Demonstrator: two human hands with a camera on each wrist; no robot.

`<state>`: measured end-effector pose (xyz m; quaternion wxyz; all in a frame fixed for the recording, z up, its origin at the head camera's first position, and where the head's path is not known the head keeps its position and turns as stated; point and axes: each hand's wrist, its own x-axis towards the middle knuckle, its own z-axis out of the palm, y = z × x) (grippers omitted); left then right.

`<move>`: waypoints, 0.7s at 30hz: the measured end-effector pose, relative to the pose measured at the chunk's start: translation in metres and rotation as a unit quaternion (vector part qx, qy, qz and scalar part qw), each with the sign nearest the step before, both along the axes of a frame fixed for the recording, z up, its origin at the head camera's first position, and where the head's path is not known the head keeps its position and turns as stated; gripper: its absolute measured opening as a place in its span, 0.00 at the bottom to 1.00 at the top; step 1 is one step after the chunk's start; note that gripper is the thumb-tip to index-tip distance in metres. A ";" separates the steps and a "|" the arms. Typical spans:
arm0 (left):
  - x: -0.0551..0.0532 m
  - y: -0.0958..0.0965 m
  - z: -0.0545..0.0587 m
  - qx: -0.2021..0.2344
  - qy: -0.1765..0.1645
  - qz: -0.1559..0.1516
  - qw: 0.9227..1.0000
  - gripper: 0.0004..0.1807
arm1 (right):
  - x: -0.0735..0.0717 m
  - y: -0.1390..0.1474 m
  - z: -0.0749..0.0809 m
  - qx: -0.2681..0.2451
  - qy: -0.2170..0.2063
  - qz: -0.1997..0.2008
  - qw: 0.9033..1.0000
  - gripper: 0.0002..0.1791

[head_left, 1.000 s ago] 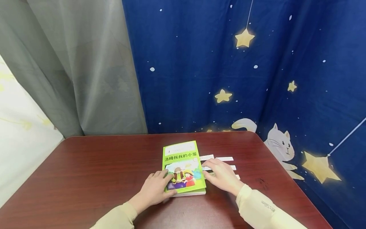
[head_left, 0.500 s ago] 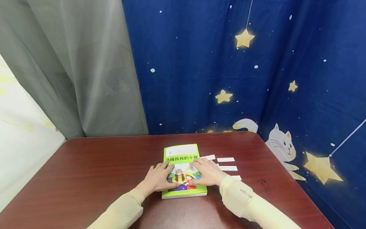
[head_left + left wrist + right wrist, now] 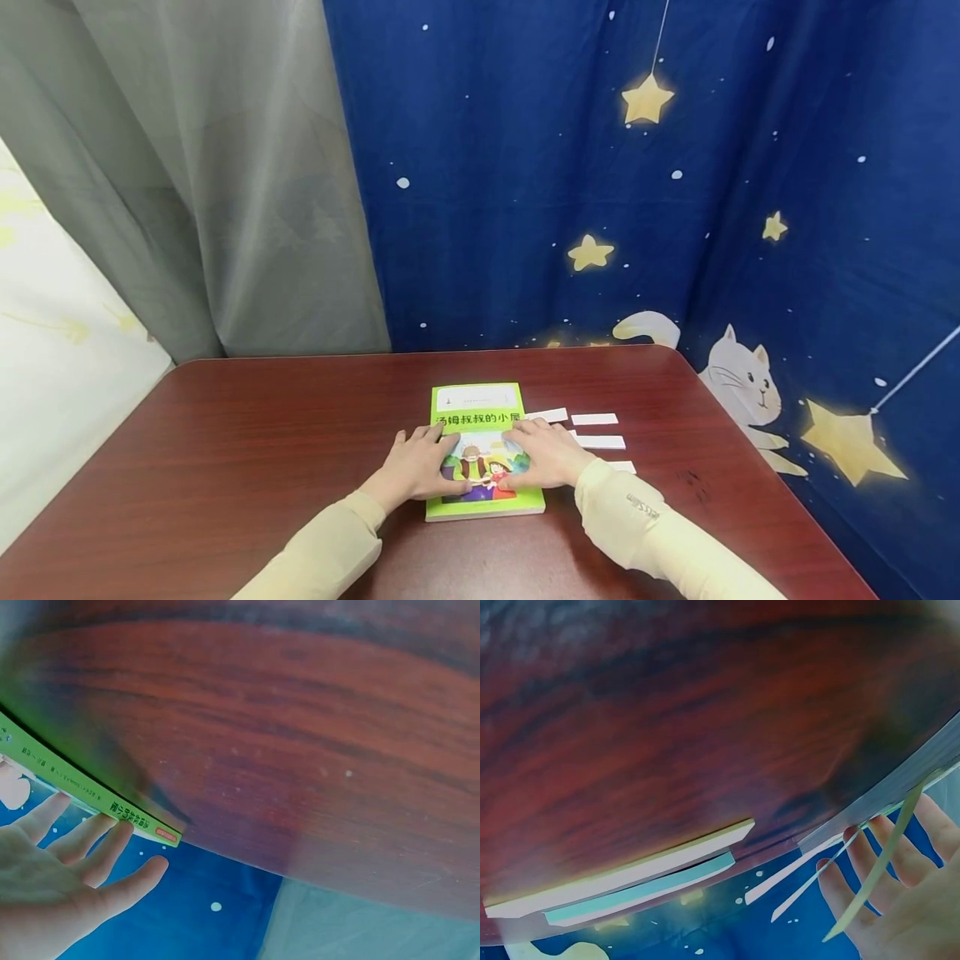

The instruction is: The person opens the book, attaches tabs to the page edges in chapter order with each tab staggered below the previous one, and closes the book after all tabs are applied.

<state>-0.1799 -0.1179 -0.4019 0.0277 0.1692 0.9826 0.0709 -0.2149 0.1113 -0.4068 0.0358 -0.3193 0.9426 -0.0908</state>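
Note:
A closed green paperback book [image 3: 480, 506] lies flat on the table, its cover showing a title in Chinese characters and a picture of two cartoon figures. My left hand [image 3: 416, 467] rests on the cover's left side with fingers spread; the left wrist view shows its fingertips along the edge by the green spine [image 3: 90, 784]. On the right side of the cover rests my right hand [image 3: 546, 454], its thumb pointing inward. Narrow paper strips [image 3: 877, 870] stick out of the page edge beneath the right fingers; part of them is hidden in the head view.
To the right of the book, several white strips [image 3: 594, 419] lie on the dark red wooden table [image 3: 285, 467]. Two small strip pads, one pale pink [image 3: 622, 874] and one teal [image 3: 641, 892], show in the right wrist view. Curtains [image 3: 487, 208] hang behind the table.
The right hand has moved left from beside the book onto its cover. The cover, slightly raised and askew before, now lies flat. The left hand has shifted little.

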 end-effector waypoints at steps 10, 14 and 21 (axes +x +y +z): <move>-0.003 0.004 0.003 -0.023 -0.019 0.004 1.000 0.45 | 0.001 -0.001 0.003 0.012 -0.013 -0.001 1.000 0.42; -0.002 0.003 0.003 -0.023 -0.022 0.005 0.999 0.46 | 0.001 -0.002 0.004 0.013 -0.011 -0.002 1.000 0.42; 0.001 -0.002 0.001 -0.002 -0.020 0.003 1.000 0.45 | 0.003 -0.001 0.002 0.003 -0.012 0.000 1.000 0.42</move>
